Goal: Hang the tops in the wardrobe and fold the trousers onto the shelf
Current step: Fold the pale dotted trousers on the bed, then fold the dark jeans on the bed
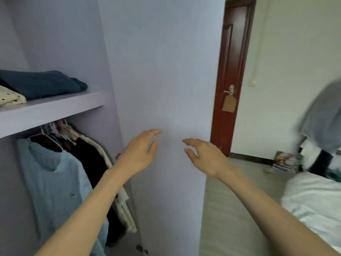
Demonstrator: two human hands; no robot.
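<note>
Both hands, left (140, 150) and right (204, 156), reach empty with loose fingers before the lilac wardrobe panel (162, 71).

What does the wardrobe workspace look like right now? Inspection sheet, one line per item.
Surface: wardrobe shelf, lilac, holds folded clothes.
Job's things: folded dark blue garment and spotted cream garment on the shelf; light blue top and dark tops hang below it.
Clutter: box on the floor by the wall; white bedding at right.
Grippers: left hand and right hand empty, fingers relaxed, before the wardrobe door.
Cables: nothing seen.
Surroundings: brown room door, tag on its handle.
</note>
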